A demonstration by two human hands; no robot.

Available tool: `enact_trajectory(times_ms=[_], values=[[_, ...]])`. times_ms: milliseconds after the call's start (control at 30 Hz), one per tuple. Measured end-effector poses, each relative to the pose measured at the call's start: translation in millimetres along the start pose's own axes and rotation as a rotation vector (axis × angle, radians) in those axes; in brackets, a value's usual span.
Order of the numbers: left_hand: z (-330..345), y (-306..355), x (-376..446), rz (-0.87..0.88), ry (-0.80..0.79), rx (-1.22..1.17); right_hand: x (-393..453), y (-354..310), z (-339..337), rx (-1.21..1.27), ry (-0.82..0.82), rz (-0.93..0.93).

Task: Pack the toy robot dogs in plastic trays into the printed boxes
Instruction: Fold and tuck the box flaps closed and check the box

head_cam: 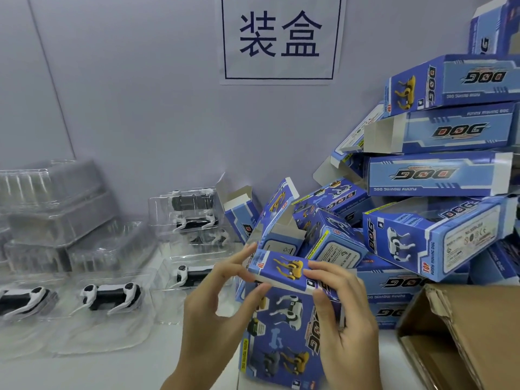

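White tabletop [157,370] backed by a pale wall, on which a paper sign [281,38] with two large characters is posted. One printed box [284,327] is held upright at centre, just above the table edge. Its top flap [287,273] is pinched between the fingers of the left hand [213,313] and pressed down by the curled fingers of the right hand [343,319]; both hands are clamped on the box. Toy robot dogs in plastic trays [112,298] are laid out to the left, with empty clear trays [56,209] stacked behind them. More printed boxes [439,175] are piled at right, some with open flaps. A brown cardboard carton [461,333] is seen at lower right.
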State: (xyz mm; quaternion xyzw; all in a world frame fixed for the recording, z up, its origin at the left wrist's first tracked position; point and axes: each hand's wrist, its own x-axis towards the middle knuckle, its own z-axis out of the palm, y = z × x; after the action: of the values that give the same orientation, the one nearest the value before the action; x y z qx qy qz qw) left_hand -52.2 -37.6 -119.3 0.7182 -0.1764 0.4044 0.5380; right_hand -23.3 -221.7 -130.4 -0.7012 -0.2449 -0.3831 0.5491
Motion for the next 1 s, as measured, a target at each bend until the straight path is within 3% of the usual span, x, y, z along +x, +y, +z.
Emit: enact_trajectory(times_ms=[100,333,767,1000], values=[[5.5,7.7,-1.5,-0.161,0.06,-0.101,-1.1,2.8,1.4,-0.072,-0.002,-0.041],[7.4,20.3,0.9,-0.334,0.122,-0.134,-0.3,6.6,1.4,-0.074,-0.017,-0.049],[5.7,20.8,-2.1,-0.29,0.143,-0.198,5.0,10.1,-4.5,-0.066,-0.059,-0.082],[-5.0,5.2,1.5,-0.309,0.01,-0.265,6.4,13.5,-5.8,-0.072,-0.088,-0.067]])
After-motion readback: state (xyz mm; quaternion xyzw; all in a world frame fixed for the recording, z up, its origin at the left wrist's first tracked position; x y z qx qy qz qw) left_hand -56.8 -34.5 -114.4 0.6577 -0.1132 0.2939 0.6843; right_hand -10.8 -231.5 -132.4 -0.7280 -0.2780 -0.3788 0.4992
